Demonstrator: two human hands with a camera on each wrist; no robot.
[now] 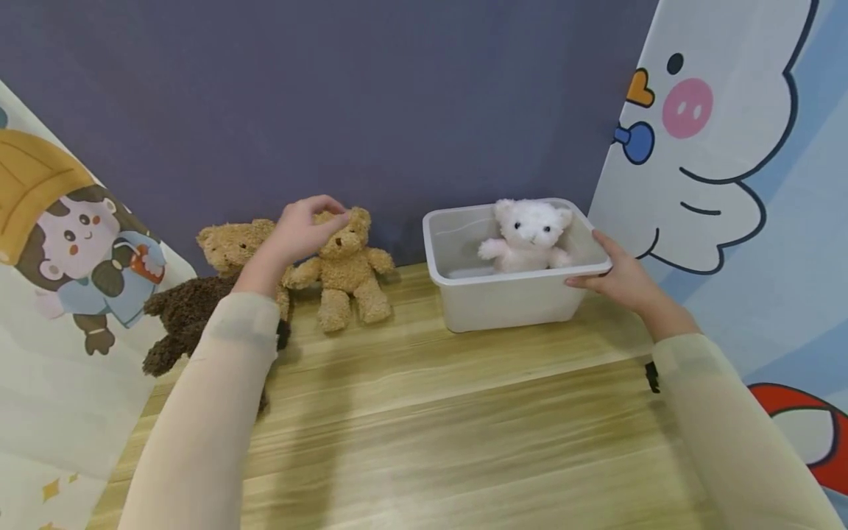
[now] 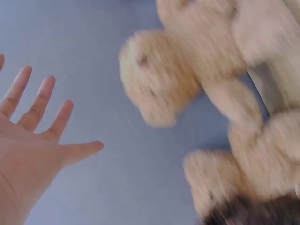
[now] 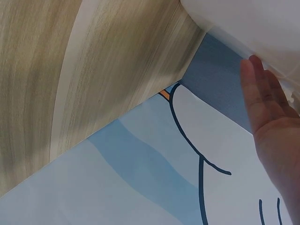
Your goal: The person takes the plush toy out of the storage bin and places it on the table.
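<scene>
My left hand [image 1: 306, 228] hovers at the head of a tan teddy bear [image 1: 350, 276] that sits against the dark backdrop. In the left wrist view, the fingers of this hand [image 2: 35, 140] are spread and hold nothing; the bears there are blurred. On the right, my right hand [image 1: 626, 276] grips the corner of a white plastic bin [image 1: 503, 303], thumb on its front and fingers along its side. The right wrist view shows that hand's fingers [image 3: 265, 91] laid nearly straight along the bin. A white plush bear [image 1: 532, 232] sits upright inside the bin.
Left of the tan bear sit another light-brown teddy bear [image 1: 232, 246] and a dark brown plush toy [image 1: 192, 309], partly hidden by my left arm. All stand on a wood-grain tabletop [image 1: 430, 442]. Cartoon-printed panels [image 1: 715, 184] border both sides.
</scene>
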